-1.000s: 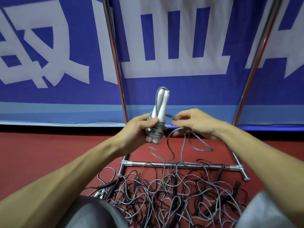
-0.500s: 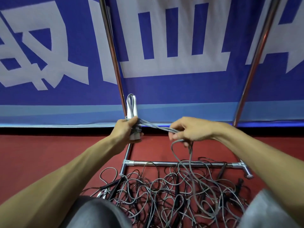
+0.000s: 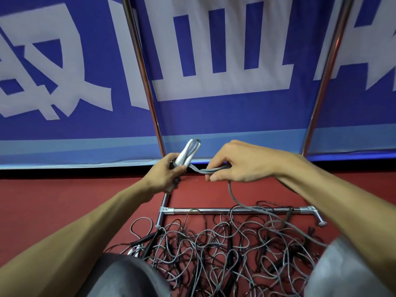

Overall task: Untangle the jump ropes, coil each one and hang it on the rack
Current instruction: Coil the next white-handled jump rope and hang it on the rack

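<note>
My left hand (image 3: 166, 175) grips the two white handles (image 3: 187, 153) of a grey jump rope, their tops tilted up to the right. My right hand (image 3: 240, 162) pinches a bundle of that rope's grey cord (image 3: 205, 169) just to the right of the handles. One strand (image 3: 237, 200) hangs from my right hand down into a tangled pile of grey and black jump ropes (image 3: 225, 254) on the red floor. The chrome rack (image 3: 235, 210) stands behind the pile, with its two uprights rising at the left and right.
A blue banner with large white characters (image 3: 203, 61) hangs behind the rack. My knees (image 3: 128, 277) frame the pile at the bottom left and right. Red floor (image 3: 53, 200) lies open to the left of the rack.
My right hand has drawn the cord into a bundle pulled to the right of the handles. The handles have tilted from upright toward the right. The loose loops below my hands have shortened.
</note>
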The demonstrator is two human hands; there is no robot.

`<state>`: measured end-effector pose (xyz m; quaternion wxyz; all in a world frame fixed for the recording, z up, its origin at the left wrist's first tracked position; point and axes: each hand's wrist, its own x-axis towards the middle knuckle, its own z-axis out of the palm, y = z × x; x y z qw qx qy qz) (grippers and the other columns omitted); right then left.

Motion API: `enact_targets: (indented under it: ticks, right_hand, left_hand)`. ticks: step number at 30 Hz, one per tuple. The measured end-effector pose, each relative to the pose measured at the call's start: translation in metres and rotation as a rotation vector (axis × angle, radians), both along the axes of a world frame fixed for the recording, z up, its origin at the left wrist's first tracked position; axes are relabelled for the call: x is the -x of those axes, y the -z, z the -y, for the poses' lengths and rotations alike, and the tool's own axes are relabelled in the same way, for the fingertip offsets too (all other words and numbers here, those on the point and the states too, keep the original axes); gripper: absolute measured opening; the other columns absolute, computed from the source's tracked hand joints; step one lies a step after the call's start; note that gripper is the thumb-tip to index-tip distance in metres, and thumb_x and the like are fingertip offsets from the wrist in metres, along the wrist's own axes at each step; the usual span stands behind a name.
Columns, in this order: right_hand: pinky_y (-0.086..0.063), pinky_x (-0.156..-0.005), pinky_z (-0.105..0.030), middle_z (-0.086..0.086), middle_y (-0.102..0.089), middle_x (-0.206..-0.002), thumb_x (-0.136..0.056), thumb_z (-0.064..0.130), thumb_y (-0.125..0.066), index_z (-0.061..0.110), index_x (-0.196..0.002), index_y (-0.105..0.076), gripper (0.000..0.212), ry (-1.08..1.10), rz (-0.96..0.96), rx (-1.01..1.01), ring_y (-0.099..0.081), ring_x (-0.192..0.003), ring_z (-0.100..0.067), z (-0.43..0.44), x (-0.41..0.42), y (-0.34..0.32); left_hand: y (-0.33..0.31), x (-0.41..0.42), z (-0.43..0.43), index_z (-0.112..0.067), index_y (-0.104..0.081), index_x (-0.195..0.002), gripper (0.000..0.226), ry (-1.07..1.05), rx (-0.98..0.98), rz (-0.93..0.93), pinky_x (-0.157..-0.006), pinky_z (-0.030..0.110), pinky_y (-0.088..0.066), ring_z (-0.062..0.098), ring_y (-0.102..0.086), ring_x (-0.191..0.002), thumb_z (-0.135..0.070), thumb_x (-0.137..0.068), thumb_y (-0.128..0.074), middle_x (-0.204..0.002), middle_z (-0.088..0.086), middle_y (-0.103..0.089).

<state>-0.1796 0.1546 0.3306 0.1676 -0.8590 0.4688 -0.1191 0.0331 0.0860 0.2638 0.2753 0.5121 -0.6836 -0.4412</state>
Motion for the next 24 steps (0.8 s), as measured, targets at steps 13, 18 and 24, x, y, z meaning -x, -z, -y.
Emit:
enact_targets:
  ticks: [13, 18, 24]
  right_hand:
    - [-0.053, -0.075, -0.039, 0.014, -0.068, -0.076, -0.080, 0.033, -0.075, 0.024, -0.080, -0.073, 0.009, 0.285, 0.202, 0.251, -0.062, -0.077, -0.006, 0.015, 0.024, 0.016]
    - [-0.050, -0.075, -0.040, 0.004, -0.061, -0.078, -0.079, 0.040, -0.076, 0.016, -0.084, -0.074, 0.024, 0.381, 0.216, 0.293, -0.056, -0.079, -0.016, 0.018, 0.031, 0.022]
    - [-0.053, -0.071, -0.044, -0.002, -0.067, -0.075, -0.078, 0.050, -0.073, 0.020, -0.075, -0.072, 0.030, 0.486, 0.203, 0.212, -0.060, -0.077, -0.022, 0.024, 0.043, 0.033]
  left_hand:
    - [-0.005, 0.020, -0.025, -0.018, -0.063, -0.104, 0.033, 0.606, 0.233, 0.529, -0.059, 0.010, -0.035, 0.001, -0.049, -0.063, -0.023, -0.078, -0.081, -0.072, -0.013, -0.054]
    - [-0.019, 0.030, -0.039, -0.017, -0.066, -0.096, 0.028, 0.620, 0.053, 0.130, -0.073, 0.024, -0.047, 0.009, -0.055, -0.076, 0.004, -0.080, -0.074, -0.086, 0.001, -0.062]
    - [-0.024, 0.034, -0.051, -0.018, -0.060, -0.096, 0.025, 0.578, -0.032, -0.030, -0.072, 0.032, -0.044, 0.018, -0.051, -0.077, -0.021, -0.078, -0.076, -0.086, 0.005, -0.056]
